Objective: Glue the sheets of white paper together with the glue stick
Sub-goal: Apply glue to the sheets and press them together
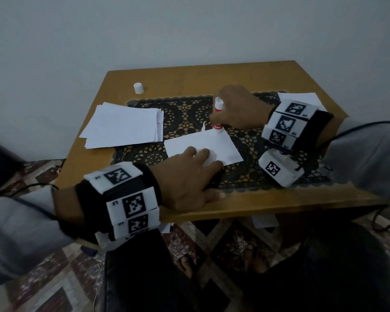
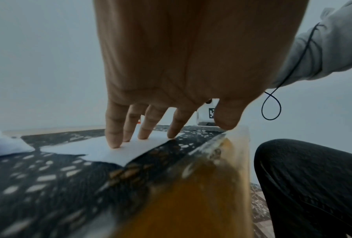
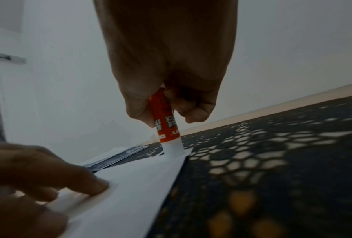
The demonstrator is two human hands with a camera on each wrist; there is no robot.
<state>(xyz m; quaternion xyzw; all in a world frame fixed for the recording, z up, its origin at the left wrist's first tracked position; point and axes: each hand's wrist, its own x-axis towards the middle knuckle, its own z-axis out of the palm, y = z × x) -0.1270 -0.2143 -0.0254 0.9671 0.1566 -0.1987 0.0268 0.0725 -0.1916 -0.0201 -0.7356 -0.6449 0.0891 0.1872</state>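
Clearly mid-task: an unglued stack of sheets [image 1: 124, 126] waits near the tabletop's [image 1: 212, 70] left edge. On the lace mat [image 1: 185, 113], the left hand [image 1: 187, 174] presses one sheet [image 1: 223, 145] flat with straight fingers; the right hand [image 1: 236, 109] grips the glue stick [image 3: 167, 128], tip on the sheet's far corner. The cap [image 1: 138, 88] stands off, far left.

Left hand [image 1: 189, 176] flat on a white sheet [image 1: 221, 146] on the black lace mat [image 1: 185, 115]; right hand [image 1: 239, 109] holds the glue stick [image 1: 218, 104] upright at the sheet's far edge; paper stack [image 1: 124, 124] and white cap [image 1: 138, 88] on the table [image 1: 212, 75].

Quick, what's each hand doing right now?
Left hand: open, fingers flat, pressing the sheet of paper.
Right hand: closed around the glue stick, tip down on the paper.
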